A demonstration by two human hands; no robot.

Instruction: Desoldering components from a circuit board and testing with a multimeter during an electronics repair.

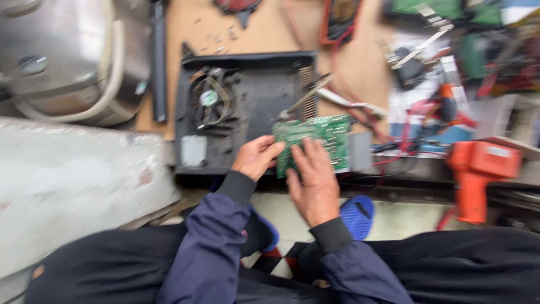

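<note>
Steel pot (67,56) sits well left of my grip, the black housing (247,107) with its fan (209,98) just beyond it. My left hand (256,157) pinches the green circuit board (315,141) at its near-left edge; my right hand (315,180) lies flat on the board's face, fingers spread, not clenched. I judge the board is being handled over the housing; the next move needs steady alignment. Orange tool (478,174) lies well right.
</note>
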